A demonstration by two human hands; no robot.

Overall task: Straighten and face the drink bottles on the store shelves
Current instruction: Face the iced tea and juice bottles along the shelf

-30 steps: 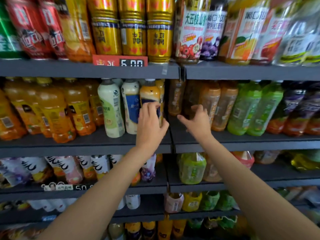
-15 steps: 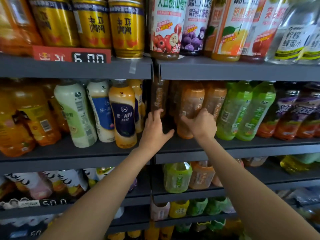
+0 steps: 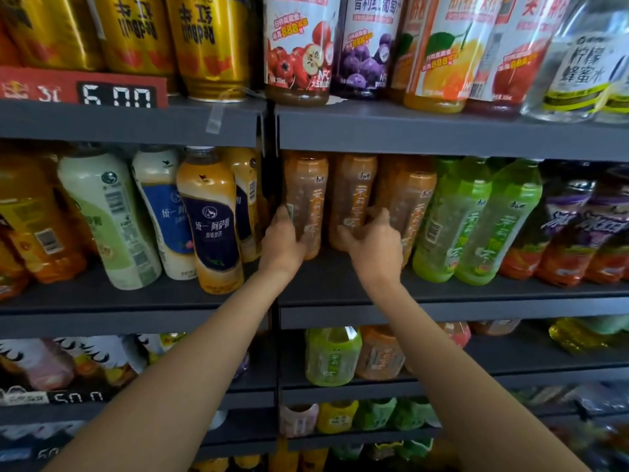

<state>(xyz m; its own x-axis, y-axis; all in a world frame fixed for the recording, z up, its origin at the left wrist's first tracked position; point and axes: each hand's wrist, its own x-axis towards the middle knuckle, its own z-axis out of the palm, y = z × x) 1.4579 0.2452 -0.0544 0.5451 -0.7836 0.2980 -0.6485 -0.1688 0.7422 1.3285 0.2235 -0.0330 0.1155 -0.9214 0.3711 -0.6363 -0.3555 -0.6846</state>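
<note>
At frame centre, left hand (image 3: 282, 240) grips one brown tea bottle (image 3: 305, 199); right hand (image 3: 372, 243) grips its neighbour (image 3: 352, 195).

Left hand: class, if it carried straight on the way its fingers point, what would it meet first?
The left hand already grips the leftmost brown tea bottle, so it would push that bottle first. Beyond that lies the dark back of the shelf; whether more bottles stand behind cannot be told.

- A red price tag (image 3: 83, 92) reading 5.00 is fixed to the upper shelf edge, at the left.
- A strip of clear tape (image 3: 215, 118) is stuck on that edge, right of the tag.
- A dark price strip (image 3: 51, 397) is seen lower left.
</note>
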